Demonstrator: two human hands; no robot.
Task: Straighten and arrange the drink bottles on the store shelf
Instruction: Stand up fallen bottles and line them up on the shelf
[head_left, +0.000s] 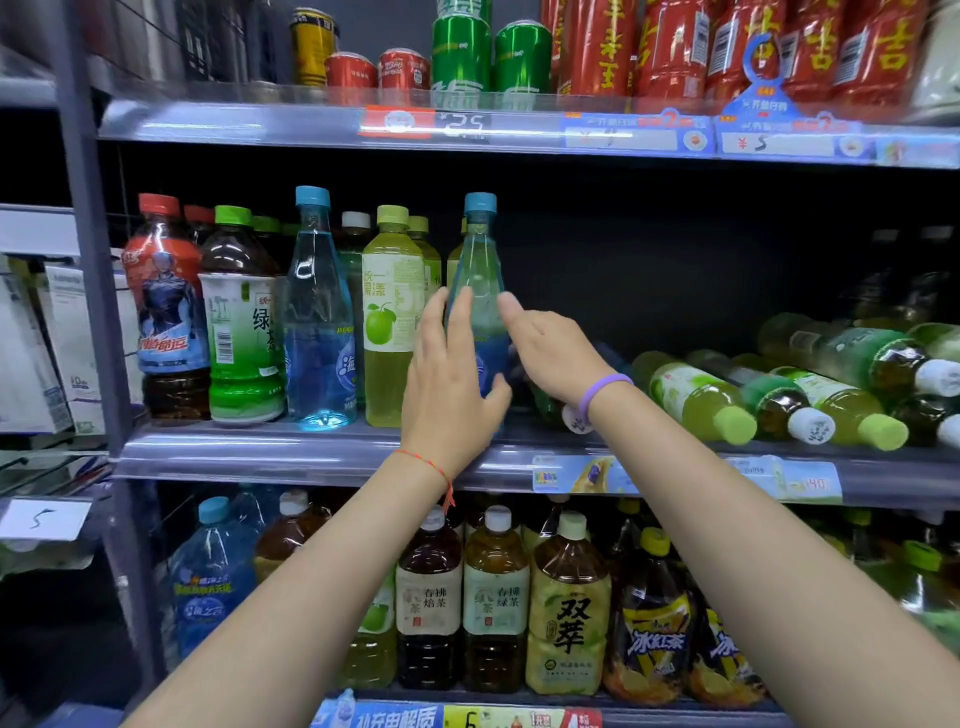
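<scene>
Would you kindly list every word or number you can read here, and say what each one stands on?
"2.5": top shelf price strip
"¥ 5": top shelf tag on the right
"绿茶": green-label tea bottle
"双萃": yellow-label bottle
"冰红茶": iced tea bottle
"春拂焙茶", "春拂绿茶": the two tea bottles below
"5": handwritten tag
Middle shelf price tags: too blurred.

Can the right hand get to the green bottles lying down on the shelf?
Probably yes. The right hand is open beside the lying green bottles, and nothing stands between them.
</scene>
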